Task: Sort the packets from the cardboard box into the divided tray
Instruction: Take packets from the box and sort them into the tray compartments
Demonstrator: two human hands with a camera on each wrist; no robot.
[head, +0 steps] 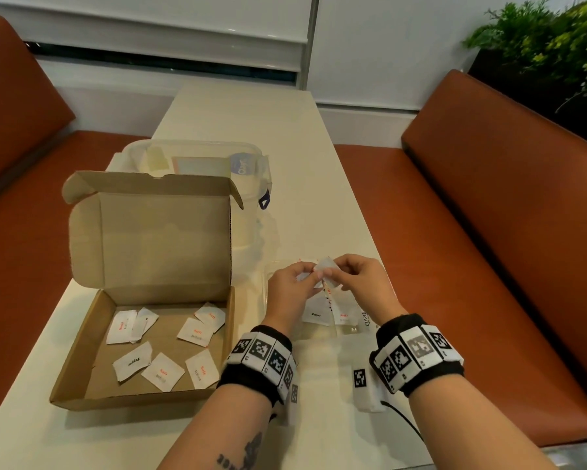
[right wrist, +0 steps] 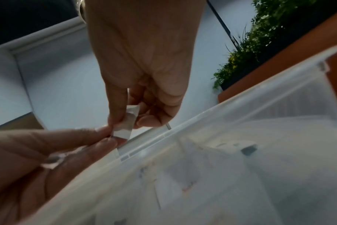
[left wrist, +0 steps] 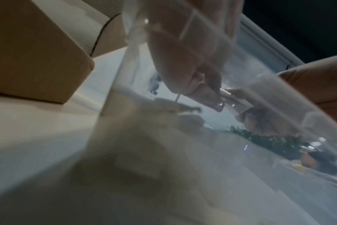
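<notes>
An open cardboard box (head: 81, 385) lies at the left of the table with several white salt and pepper packets (head: 193, 330) on its floor. To its right sits the clear divided tray (head: 278, 262), where packets marked Pepper (head: 315, 313) and Salt (head: 343, 315) lie in side-by-side compartments. Above the tray, my left hand (head: 314, 273) and right hand (head: 336, 271) both pinch one small white packet (head: 326, 264). The right wrist view shows this packet (right wrist: 125, 126) held between both hands' fingertips just over the tray rim (right wrist: 183, 126). The left wrist view is blurred through the tray wall.
A clear lidded plastic container (head: 197, 161) stands behind the box. A white block with a black tag (head: 365, 388) lies near the table's front, by my right wrist. Orange benches (head: 488, 232) flank the narrow table. A plant (head: 556, 35) is at the far right.
</notes>
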